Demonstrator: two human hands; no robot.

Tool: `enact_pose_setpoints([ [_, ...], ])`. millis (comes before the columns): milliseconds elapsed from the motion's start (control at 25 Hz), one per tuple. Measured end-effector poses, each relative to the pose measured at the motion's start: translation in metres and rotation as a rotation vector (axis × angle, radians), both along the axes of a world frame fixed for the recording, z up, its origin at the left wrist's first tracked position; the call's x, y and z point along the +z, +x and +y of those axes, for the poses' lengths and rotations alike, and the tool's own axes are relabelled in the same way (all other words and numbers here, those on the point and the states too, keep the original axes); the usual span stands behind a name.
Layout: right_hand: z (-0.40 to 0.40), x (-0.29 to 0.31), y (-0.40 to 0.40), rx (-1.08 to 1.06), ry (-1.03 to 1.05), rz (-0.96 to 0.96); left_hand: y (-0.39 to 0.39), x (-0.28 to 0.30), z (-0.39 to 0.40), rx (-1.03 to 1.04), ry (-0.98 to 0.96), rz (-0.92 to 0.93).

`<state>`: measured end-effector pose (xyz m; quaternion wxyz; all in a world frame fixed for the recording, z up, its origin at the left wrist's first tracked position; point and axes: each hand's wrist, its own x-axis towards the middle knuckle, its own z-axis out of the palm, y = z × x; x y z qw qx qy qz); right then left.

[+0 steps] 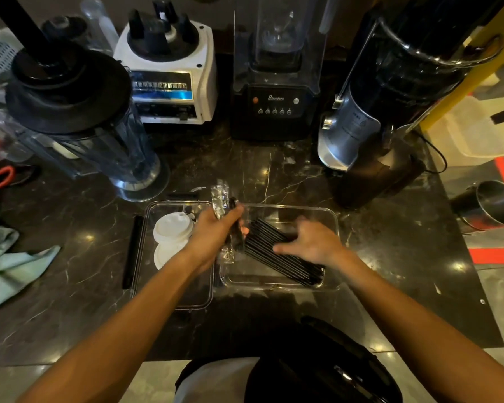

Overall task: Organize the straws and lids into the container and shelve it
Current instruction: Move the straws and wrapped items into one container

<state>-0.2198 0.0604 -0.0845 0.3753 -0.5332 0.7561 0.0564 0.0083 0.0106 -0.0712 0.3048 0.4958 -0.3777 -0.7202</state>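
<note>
Three blenders (274, 82) crowd a dark marble counter (390, 257).

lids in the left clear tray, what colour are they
White. The lids show best in the head view, stacked in the clear tray beside the left hand.

The tabletop (274, 175) is black marble with pale veins. Black straws (285, 254) lie in a clear container (332, 216), with white lids (172, 228) at its nine o'clock. A pale green cloth (9, 263) sits farther toward nine o'clock, a white blender base (169, 74) toward eleven.
</note>
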Motion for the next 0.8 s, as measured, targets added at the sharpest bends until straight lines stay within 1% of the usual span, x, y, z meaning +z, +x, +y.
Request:
enact_pose_setpoints([
  [40, 0.004, -0.003, 0.002, 0.123, 0.082, 0.139, 0.008, 0.001, -0.003, 0.020, 0.000, -0.002],
  [80, 0.008, -0.007, 0.006, 0.196, 0.127, 0.213, 0.014, 0.002, -0.004, 0.037, -0.001, -0.010],
  [160, 0.010, -0.017, 0.017, 0.280, 0.125, 0.262, 0.023, 0.002, -0.007, 0.082, 0.000, -0.016],
  [240, 0.010, -0.022, 0.028, 0.361, 0.051, 0.240, 0.029, 0.003, -0.008, 0.121, 0.016, -0.008],
  [400, 0.014, -0.027, 0.045, 0.534, -0.058, 0.126, 0.031, 0.003, -0.006, 0.133, 0.031, -0.001],
  [480, 0.014, -0.025, 0.047, 0.581, -0.051, 0.081, 0.030, 0.000, -0.004, 0.124, 0.025, 0.006],
  [680, 0.018, -0.024, 0.039, 0.602, 0.026, 0.013, 0.031, -0.006, -0.004, 0.104, 0.022, 0.011],
  [800, 0.017, -0.021, 0.031, 0.565, 0.060, -0.038, 0.031, -0.007, -0.004, 0.102, 0.022, 0.006],
])
